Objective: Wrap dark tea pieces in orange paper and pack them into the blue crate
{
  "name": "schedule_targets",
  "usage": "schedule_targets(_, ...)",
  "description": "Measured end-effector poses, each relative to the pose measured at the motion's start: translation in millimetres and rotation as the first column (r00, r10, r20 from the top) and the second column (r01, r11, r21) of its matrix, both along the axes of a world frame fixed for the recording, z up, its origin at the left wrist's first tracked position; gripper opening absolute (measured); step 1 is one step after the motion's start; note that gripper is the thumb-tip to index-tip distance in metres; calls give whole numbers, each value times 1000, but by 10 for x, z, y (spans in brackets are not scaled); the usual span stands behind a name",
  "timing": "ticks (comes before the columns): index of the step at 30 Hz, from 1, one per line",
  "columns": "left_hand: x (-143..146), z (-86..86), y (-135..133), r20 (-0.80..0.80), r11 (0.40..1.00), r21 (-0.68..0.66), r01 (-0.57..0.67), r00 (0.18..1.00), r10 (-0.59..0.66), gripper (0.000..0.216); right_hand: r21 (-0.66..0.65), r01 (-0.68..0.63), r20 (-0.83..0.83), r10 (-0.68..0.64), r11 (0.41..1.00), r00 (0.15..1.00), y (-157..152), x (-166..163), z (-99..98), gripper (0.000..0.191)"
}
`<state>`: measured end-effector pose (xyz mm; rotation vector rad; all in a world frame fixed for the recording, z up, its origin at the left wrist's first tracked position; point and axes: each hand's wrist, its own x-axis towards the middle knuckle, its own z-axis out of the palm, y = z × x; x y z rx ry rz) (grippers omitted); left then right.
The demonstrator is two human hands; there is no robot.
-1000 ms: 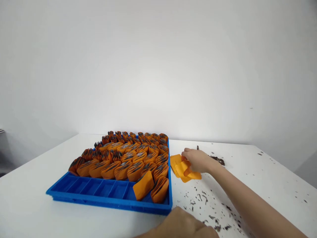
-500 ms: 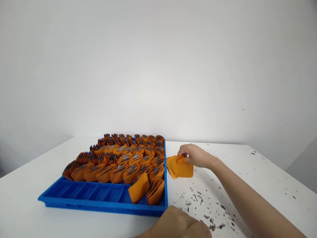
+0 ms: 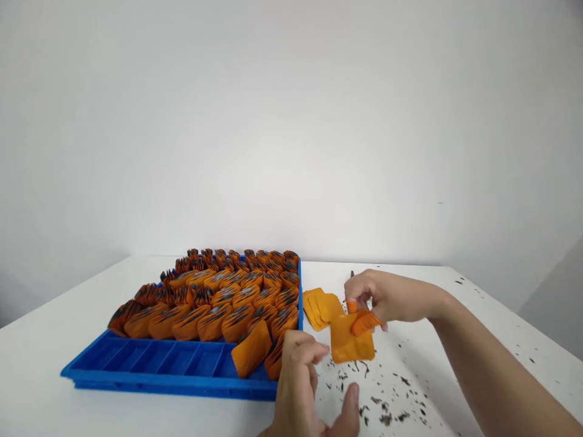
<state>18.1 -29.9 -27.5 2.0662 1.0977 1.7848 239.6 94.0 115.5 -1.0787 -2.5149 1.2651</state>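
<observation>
My right hand [image 3: 371,297] pinches a flat orange square packet [image 3: 348,343] by its upper edge, above the table to the right of the tray. Orange finger cots [image 3: 365,323] cover its thumb and a fingertip. My left hand [image 3: 305,379] is raised at the tray's near right corner, fingers and thumb apart, holding nothing, close to the packet's left side. Behind the held packet, several similar orange packets [image 3: 314,309] lie overlapping on the table. The blue compartment tray [image 3: 173,385] holds rows of orange packets stood on edge in bunches. A single packet [image 3: 252,349] leans in the front row.
The white table [image 3: 36,364] is strewn with dark flakes [image 3: 385,406] at the right. A thin dark object [image 3: 352,274] lies behind my right hand. A plain pale wall [image 3: 291,133] rises behind the table.
My right hand has lifted one orange packet from the pile and brought it nearer and to the right. My left hand has risen from the bottom edge and opened.
</observation>
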Motion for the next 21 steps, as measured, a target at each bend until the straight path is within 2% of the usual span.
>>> schedule_targets(2, 24, 29, -5, 70, 999, -20, -32, 997, 33, 55, -37, -57, 40, 59, 998, 997, -114, -34, 53, 42)
schedule_targets(3, 28, 48, 3, 88, 999, -28, -25, 996, 27, 56, -16, -92, 56, 93, 996, 994, -164, -69, 71, 39)
schedule_targets(5, 20, 93, 37, 78, 999, -21, 29, 997, -27, 52, 96, -161, 74, 154, 982, 985, -245, -156, 86, 29)
schedule_targets(7, -9, 143, 84, 10, 993, 29, 118, 993, -118, 39, 224, -224, 87, 210, 948, 974, -300, -246, 76, 23)
schedule_targets(9, -44, 188, 127, -44, 977, 89, 196, 980, -193, 25, 299, -277, 109, 256, 913, 960, -340, -315, 55, 28)
schedule_targets(12, -91, 226, 156, -49, 959, 121, 255, 967, -251, 22, 286, -300, 145, 268, 910, 952, -396, -343, 64, 34)
schedule_targets(15, -119, 228, 151, -77, 945, 109, 308, 951, -301, 30, 201, -253, 135, 229, 946, 964, -426, -247, 152, 35)
schedule_targets(17, -120, 222, 147, -92, 939, 118, 323, 945, -313, 34, 145, -189, 118, 172, 971, 978, -376, -97, 210, 48)
schedule_targets(19, -102, 215, 152, -99, 934, 154, 321, 946, -309, 32, 151, -51, 147, 28, 987, 989, -230, 114, 206, 58)
schedule_targets(21, -69, 207, 164, -104, 924, 190, 331, 943, -316, 28, 234, 178, 225, -232, 956, 946, 1, 353, 117, 56)
